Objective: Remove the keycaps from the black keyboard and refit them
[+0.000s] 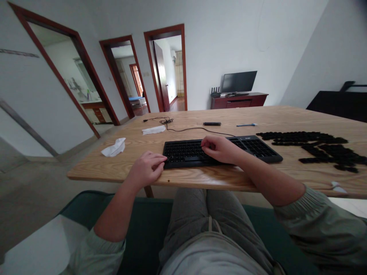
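Note:
A black computer keyboard [183, 152] lies near the front edge of a light wooden table [94, 170]. My left hand [146, 168] rests its fingers on the keyboard's left end. My right hand [218, 149] is curled over the middle keys and hides part of the keyboard. Neither hand shows a clear hold on anything. To the right of the keyboard lies a spread of loose black keycaps [312, 147]. A thin black cable [197, 130] runs from the keyboard's far edge to a coil further back.
A crumpled white tissue [114, 148] and a folded white paper [153, 130] lie left of the keyboard. A black stick-shaped object [212, 123] and a small blue object [246, 125] sit near the far edge. A monitor [239, 82] stands on a cabinet beyond the table.

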Demonstrator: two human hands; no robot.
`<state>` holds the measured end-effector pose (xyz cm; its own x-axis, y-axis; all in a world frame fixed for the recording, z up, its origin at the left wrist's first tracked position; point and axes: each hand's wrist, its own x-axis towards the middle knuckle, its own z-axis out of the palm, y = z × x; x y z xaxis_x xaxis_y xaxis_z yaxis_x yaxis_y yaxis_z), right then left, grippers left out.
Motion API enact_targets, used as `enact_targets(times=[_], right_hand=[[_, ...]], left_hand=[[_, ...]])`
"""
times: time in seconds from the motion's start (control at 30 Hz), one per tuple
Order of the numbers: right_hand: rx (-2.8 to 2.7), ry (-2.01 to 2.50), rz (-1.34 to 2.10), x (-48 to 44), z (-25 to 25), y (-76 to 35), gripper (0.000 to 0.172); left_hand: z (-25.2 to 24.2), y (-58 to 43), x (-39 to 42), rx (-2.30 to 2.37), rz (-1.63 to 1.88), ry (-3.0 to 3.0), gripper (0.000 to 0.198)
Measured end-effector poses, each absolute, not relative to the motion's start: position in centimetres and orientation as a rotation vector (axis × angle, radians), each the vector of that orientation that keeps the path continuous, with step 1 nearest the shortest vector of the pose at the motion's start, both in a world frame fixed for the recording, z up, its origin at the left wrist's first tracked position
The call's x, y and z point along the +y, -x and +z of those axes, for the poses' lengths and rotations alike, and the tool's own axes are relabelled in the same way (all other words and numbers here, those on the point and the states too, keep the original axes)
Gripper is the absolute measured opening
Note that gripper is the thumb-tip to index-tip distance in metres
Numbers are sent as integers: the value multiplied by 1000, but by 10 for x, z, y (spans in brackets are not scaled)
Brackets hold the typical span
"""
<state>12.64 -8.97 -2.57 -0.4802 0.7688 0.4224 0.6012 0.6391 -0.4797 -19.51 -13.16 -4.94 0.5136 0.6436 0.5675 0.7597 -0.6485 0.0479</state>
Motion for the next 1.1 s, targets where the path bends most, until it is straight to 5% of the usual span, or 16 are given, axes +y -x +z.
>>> enact_targets(times=[1.1], right_hand=[[-2317, 1133, 296, -90, -27, -127, 9]], left_hand=[[-32, 202, -126, -1021, -589, 2696, 33]])
